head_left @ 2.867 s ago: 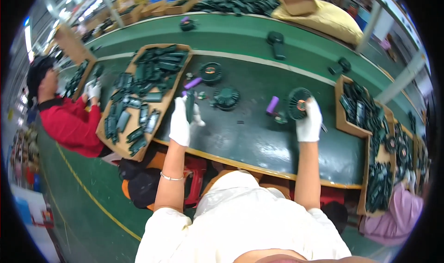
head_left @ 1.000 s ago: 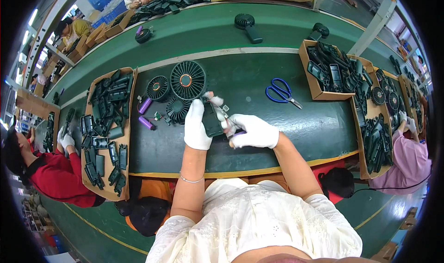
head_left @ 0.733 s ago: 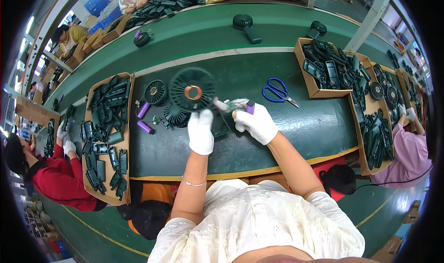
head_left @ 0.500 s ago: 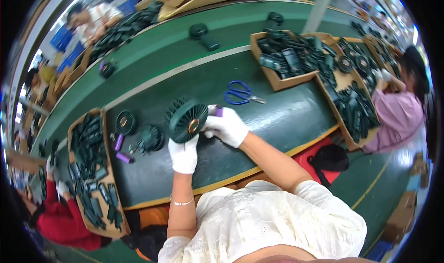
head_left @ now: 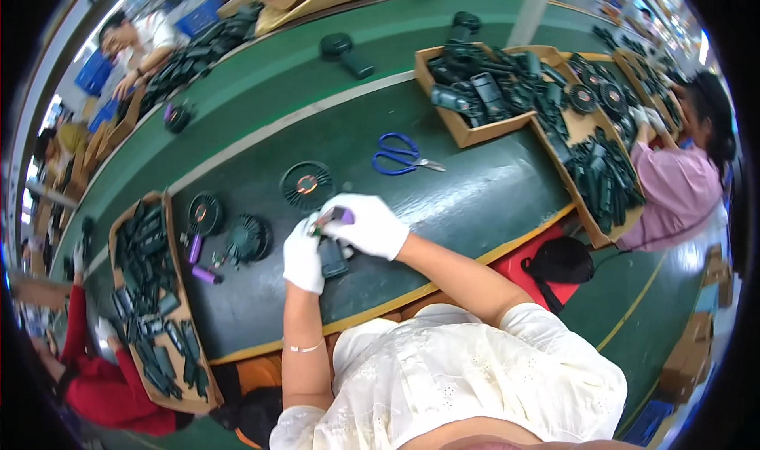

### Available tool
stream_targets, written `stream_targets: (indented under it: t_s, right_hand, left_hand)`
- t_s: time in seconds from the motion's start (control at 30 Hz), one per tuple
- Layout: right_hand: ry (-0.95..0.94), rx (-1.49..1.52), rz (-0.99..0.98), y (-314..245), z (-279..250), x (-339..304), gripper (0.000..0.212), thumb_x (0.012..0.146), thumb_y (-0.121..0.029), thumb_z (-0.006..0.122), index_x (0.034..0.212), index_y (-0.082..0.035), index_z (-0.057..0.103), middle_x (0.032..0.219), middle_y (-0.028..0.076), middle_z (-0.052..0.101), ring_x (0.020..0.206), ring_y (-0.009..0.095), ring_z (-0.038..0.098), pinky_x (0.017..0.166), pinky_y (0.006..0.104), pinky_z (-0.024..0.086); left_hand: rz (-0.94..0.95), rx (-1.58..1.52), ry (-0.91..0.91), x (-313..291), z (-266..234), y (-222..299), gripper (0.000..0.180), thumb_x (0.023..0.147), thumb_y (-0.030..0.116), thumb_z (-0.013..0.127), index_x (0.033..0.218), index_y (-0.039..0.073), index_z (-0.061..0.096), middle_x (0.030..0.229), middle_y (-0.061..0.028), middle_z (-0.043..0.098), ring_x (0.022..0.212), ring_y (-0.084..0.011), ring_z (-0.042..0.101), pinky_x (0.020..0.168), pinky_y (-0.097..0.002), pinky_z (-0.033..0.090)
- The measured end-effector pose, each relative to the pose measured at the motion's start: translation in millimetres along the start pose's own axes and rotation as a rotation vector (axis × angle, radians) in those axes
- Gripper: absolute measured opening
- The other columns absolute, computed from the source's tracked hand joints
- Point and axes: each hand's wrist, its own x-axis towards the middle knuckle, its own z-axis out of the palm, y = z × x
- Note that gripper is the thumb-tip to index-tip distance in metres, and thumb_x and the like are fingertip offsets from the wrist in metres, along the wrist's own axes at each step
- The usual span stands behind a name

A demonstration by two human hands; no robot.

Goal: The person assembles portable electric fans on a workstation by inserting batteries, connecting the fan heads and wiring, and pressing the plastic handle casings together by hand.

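Both white-gloved hands are meeting over the dark green table (head_left: 475, 205): the left hand (head_left: 303, 254) is gripping a black plastic housing (head_left: 332, 257), the right hand (head_left: 370, 225) is pinching what looks like a small purple cylinder (head_left: 339, 213).

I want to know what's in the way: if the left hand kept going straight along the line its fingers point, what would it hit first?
Probably the round fan grille lying flat on the green table. The left hand points up and away from the person, toward it. Depth is unclear; the purple piece pinched at its fingertips sits closer.
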Motion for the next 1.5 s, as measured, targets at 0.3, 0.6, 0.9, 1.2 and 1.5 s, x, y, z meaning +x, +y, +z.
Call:
stream_targets:
  t_s: [0.3,0.6,0.9,1.2,1.5]
  right_hand:
    - [0.137,-0.303,-0.199,10.4,8.3,6.4,0.012,0.086,-0.011,0.07,0.097,-0.006,0.072,0.09,0.009,0.066,0.085,0.029,0.065,0.077,0.0364,0.052]
    - [0.137,-0.375,-0.252,15.2,8.9,6.9,0.012,0.083,-0.001,0.072,0.095,-0.003,0.07,0.088,0.008,0.064,0.079,0.02,0.065,0.071,0.0309,0.051]
    - [0.164,-0.624,-0.54,18.6,15.9,5.2,0.028,0.067,0.006,0.071,0.092,-0.008,0.067,0.093,0.009,0.066,0.086,0.031,0.063,0.074,0.0392,0.052]
    - [0.117,-0.777,-0.545,11.3,10.2,-3.3,0.02,0.069,-0.004,0.067,0.088,-0.012,0.068,0.088,0.007,0.063,0.083,0.03,0.06,0.073,0.0395,0.051]
    - [0.223,-0.717,-0.56,25.7,18.8,-4.7,0.004,0.076,-0.014,0.064,0.079,-0.011,0.062,0.085,0.007,0.059,0.085,0.027,0.059,0.072,0.0394,0.051]
  left_hand:
    - [-0.155,-0.201,0.009,-10.1,3.5,23.5,0.043,0.103,0.039,0.048,0.11,-0.002,0.062,0.084,-0.0171,0.069,0.065,-0.0269,0.069,0.056,-0.0381,0.06]
    - [-0.158,-0.265,-0.049,-9.1,-0.2,20.9,0.044,0.104,0.035,0.047,0.112,-0.006,0.061,0.09,-0.0207,0.07,0.069,-0.0304,0.071,0.064,-0.0413,0.062]
    - [-0.102,-0.3,0.012,-2.3,-7.8,7.6,0.036,0.104,0.027,0.046,0.115,-0.004,0.061,0.105,-0.0138,0.067,0.091,-0.023,0.067,0.08,-0.0367,0.056]
    - [-0.156,0.066,0.103,5.5,-3.9,11.7,0.043,0.103,0.041,0.054,0.111,0.0,0.068,0.105,-0.0052,0.066,0.093,-0.0127,0.057,0.084,-0.0298,0.044]
    - [0.12,0.184,-0.079,0.9,-15.7,2.8,0.038,0.106,0.034,0.048,0.103,0.0,0.065,0.1,-0.0047,0.065,0.091,-0.0122,0.059,0.084,-0.0293,0.046]
